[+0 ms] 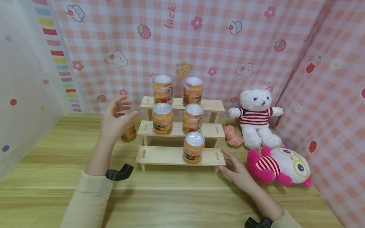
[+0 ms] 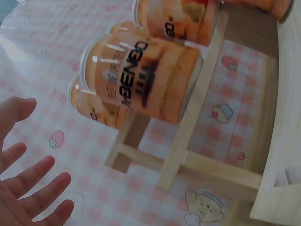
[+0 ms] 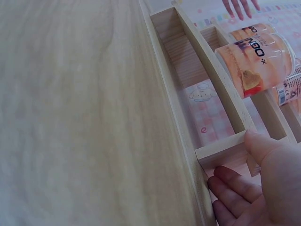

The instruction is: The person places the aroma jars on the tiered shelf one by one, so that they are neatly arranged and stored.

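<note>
My left hand [image 1: 115,118] is raised left of the wooden three-tier stand, fingers spread and nothing held. A can [image 1: 129,133] with an orange label stands on the table just behind it, partly hidden by the hand. My right hand [image 1: 238,172] is at the right end of the bottom tier [image 1: 162,155]; in the right wrist view its thumb [image 3: 263,146] touches the corner, with loosely bent fingers beside the leg. One can [image 1: 194,148] stands right of centre on that tier. Two cans stand on the middle tier [image 1: 176,129] and two on the top tier [image 1: 176,103].
Right of the stand lies a pink yarn bundle [image 1: 233,136]. A white teddy bear [image 1: 258,118] in a striped shirt sits behind a pink-and-white plush toy [image 1: 280,166] lying on its side. A checked cloth [image 1: 211,47] hangs behind the wooden table [image 1: 171,202].
</note>
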`<state>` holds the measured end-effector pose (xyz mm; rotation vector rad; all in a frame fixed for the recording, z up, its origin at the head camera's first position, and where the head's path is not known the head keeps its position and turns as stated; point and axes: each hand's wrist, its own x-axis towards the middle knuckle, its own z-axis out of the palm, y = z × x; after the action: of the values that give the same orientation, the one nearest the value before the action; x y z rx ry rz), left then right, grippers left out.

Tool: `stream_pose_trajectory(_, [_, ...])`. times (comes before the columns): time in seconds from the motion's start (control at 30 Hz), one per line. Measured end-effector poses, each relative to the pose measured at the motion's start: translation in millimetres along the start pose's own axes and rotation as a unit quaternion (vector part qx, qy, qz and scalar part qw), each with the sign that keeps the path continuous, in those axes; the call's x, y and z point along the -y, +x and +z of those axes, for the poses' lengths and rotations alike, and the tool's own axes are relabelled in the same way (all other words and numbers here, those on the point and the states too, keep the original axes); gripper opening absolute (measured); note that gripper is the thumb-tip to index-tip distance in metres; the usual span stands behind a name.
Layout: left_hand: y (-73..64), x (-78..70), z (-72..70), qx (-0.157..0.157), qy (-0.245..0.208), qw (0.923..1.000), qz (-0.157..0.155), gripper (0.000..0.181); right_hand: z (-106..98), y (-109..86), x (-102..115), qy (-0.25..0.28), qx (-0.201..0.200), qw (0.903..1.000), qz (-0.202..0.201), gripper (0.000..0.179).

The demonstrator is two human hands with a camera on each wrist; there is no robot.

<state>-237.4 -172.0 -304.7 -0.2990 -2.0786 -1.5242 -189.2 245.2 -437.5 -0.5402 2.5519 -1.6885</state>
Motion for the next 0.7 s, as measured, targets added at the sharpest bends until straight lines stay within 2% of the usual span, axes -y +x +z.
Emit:
stream_pose_trajectory(0.23, [5.1, 19.3, -7.3, -0.015, 0.020, 0.9995, -0.019, 0.057, 0, -0.2, 1, 0.002, -0.001, 1.0000, -0.001, 0.062])
stream_pose_trajectory(0.7, [5.4, 71.1, -18.1, -0.014, 0.041, 0.9978, -0.050, 0.061, 0, -0.3, 1, 0.010, -0.001, 0.9999, 0.000, 0.062])
